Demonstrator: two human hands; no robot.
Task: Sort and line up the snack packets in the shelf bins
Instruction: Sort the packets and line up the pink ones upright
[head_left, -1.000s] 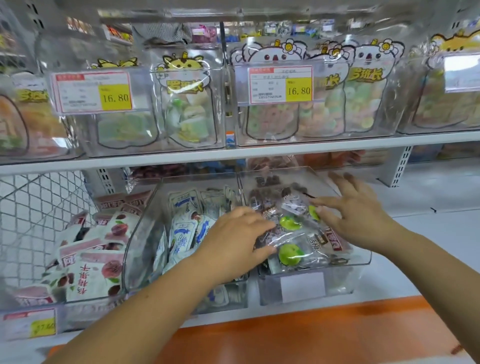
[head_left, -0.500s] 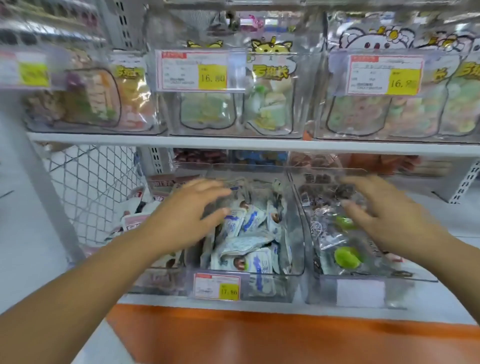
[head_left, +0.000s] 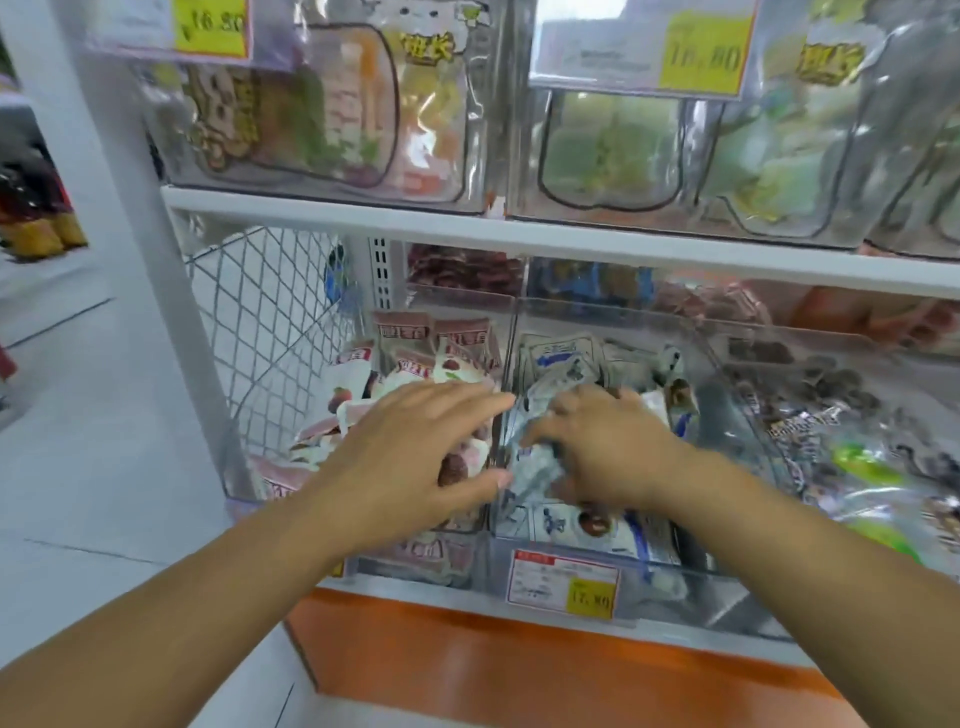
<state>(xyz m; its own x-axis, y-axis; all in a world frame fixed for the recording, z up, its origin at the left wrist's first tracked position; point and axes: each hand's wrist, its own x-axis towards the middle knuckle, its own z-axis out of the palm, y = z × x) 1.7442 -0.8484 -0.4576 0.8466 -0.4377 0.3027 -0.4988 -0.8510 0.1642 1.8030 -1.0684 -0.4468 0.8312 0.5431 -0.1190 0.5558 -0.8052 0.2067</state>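
- Currently, the left hand (head_left: 415, 457) is held open, its fingers straight and spread, over the pink-and-white packets (head_left: 410, 364) in the left bin (head_left: 236, 483). Nothing is grasped by it, and whether the packets are pressed or only hovered over cannot be told.
- The wall between the left bin and the middle bin (head_left: 722, 592) is reached by its fingertips.
- The right hand (head_left: 613, 447) is curled round a crumpled blue-and-white packet (head_left: 535, 467), which is held inside the middle bin, just beside the left thumb.
- Other blue-and-white packets (head_left: 561, 353) are heaped loosely in that bin, some propped upright at the back, some laid flat at the front.
- A price label (head_left: 563, 577) with a yellow patch is fixed to the middle bin's front.
- Clear-wrapped packets (head_left: 862, 467) with green pieces are seen in the right bin (head_left: 831, 338).
- On the upper shelf (head_left: 519, 234), clear bins of large pouches (head_left: 322, 114) are stood, with price tags (head_left: 644, 47) on their fronts.
- A wire mesh panel (head_left: 270, 312) is set left of the left bin, and an orange base (head_left: 519, 670) runs below.
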